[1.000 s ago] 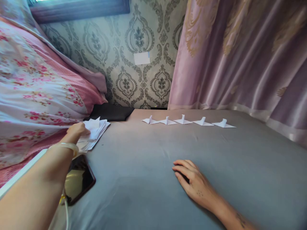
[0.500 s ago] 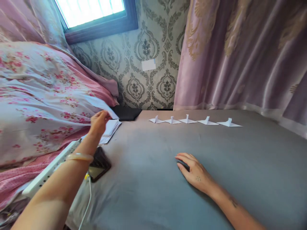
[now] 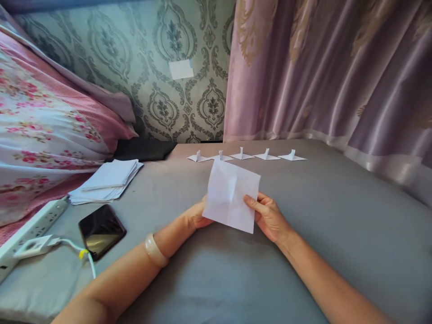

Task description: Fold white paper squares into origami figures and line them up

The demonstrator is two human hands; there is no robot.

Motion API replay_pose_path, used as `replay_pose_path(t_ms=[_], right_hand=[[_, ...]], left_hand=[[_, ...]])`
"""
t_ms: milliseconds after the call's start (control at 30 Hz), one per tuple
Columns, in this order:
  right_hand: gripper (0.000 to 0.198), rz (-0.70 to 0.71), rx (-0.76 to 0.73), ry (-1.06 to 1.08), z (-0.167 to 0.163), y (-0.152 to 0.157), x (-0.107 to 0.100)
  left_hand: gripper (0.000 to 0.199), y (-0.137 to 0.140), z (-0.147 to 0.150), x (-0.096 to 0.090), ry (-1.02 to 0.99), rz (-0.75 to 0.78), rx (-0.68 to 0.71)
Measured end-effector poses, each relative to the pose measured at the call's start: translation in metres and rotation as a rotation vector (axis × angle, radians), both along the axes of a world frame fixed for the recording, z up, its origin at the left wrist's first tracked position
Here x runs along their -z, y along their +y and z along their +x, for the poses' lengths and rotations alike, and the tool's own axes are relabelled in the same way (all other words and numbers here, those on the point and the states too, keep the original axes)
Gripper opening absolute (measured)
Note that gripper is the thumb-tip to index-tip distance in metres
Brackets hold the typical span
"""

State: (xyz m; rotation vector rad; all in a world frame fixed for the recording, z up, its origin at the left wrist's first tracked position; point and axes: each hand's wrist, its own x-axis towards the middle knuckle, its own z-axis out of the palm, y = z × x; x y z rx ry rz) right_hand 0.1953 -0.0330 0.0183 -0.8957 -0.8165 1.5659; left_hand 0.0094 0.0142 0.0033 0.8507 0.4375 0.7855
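Observation:
A square white sheet of paper (image 3: 226, 202) is held up over the middle of the grey-covered surface, tilted toward me. My right hand (image 3: 268, 213) grips its right edge, thumb on the front and fingers behind. At the left edge is my left hand (image 3: 199, 215), its fingers mostly hidden behind the sheet. Just beyond the paper stands a row of several small folded white paper figures (image 3: 241, 155), each with upright points in the middle. A pile of white paper (image 3: 106, 177) lies at the left.
Left of my arm lies a dark phone (image 3: 101, 229), near a white cable and a power strip (image 3: 43, 220). Behind the paper pile is a flat black item (image 3: 145, 149). Floral bedding (image 3: 40, 130) borders the left, and a pink curtain (image 3: 290, 76) hangs at the back right.
My left hand has come from the paper pile to the middle, bringing a sheet. My right hand has lifted from the surface and taken the sheet's right edge. The view has tilted down.

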Motion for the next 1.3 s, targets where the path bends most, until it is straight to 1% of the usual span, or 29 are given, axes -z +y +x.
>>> replay_pose_path(t_ms=[100,167,200,233,267,333,433,567,633,667,767,800,867,933,967,1067,1133,1167,1200,1267,1300], right_hand=[[0.037,-0.084,0.167,0.035,-0.003,0.001,0.002],[0.035,-0.103,0.259,0.054,-0.004,0.002,0.003],[0.034,-0.112,0.292,0.057,-0.005,0.003,0.004],[0.033,-0.122,0.317,0.058,-0.006,0.003,0.004],[0.032,-0.133,0.335,0.059,-0.007,0.003,0.005],[0.033,-0.149,0.348,0.07,-0.01,0.002,0.006],[0.035,-0.184,0.331,0.087,-0.015,0.002,0.008],[0.035,-0.236,0.234,0.05,-0.011,0.004,0.009],[0.034,-0.216,0.204,0.006,-0.002,0.007,0.007],[0.033,-0.185,0.235,-0.015,0.004,0.009,0.005],[0.038,-0.098,0.242,-0.134,0.022,0.013,-0.001],[0.04,-0.088,0.202,-0.174,0.026,0.013,-0.003],[0.041,-0.084,0.137,-0.248,0.031,0.013,-0.004],[0.037,-0.117,0.102,-0.315,0.031,0.011,-0.005],[0.036,-0.14,0.096,-0.339,0.03,0.009,-0.005],[0.035,-0.197,0.091,-0.342,0.025,0.006,-0.007],[0.034,-0.22,0.089,-0.317,0.023,0.005,-0.009],[0.033,-0.233,0.091,-0.306,0.022,0.005,-0.01],[0.032,-0.245,0.096,-0.295,0.022,0.005,-0.011],[0.031,-0.257,0.117,-0.271,0.023,0.007,-0.011],[0.032,-0.255,0.13,-0.264,0.023,0.008,-0.01]], left_hand=[[0.033,0.0,-0.003,-0.002,0.001,-0.087,-0.029],[0.053,0.0,-0.007,-0.007,-0.038,-0.153,-0.035],[0.064,-0.001,-0.008,-0.009,-0.062,-0.162,-0.043],[0.069,-0.003,-0.008,-0.01,-0.077,-0.16,-0.051],[0.066,-0.005,-0.007,-0.011,-0.078,-0.145,-0.065],[0.053,-0.01,0.0,-0.012,-0.056,-0.115,-0.116],[0.047,-0.013,0.01,-0.011,-0.023,-0.151,-0.229],[0.04,-0.006,0.008,-0.008,0.01,-0.182,-0.298],[0.039,-0.001,0.001,-0.006,0.079,-0.154,-0.33],[0.038,0.001,-0.002,-0.006,0.123,-0.129,-0.34],[0.036,0.001,-0.008,-0.005,0.237,-0.038,-0.323],[0.036,0.001,-0.009,-0.006,0.26,-0.007,-0.303],[0.034,-0.001,-0.008,-0.006,0.29,0.045,-0.256],[0.032,-0.002,-0.006,-0.008,0.294,0.072,-0.255],[0.031,-0.001,-0.006,-0.008,0.288,0.077,-0.289],[0.031,0.004,-0.008,-0.012,0.274,0.066,-0.452],[0.038,0.01,-0.012,-0.013,0.263,0.043,-0.507],[0.043,0.012,-0.014,-0.014,0.25,0.02,-0.494],[0.049,0.014,-0.015,-0.014,0.235,-0.011,-0.453],[0.06,0.017,-0.017,-0.013,0.222,-0.055,-0.329],[0.061,0.017,-0.017,-0.013,0.234,-0.049,-0.264]])
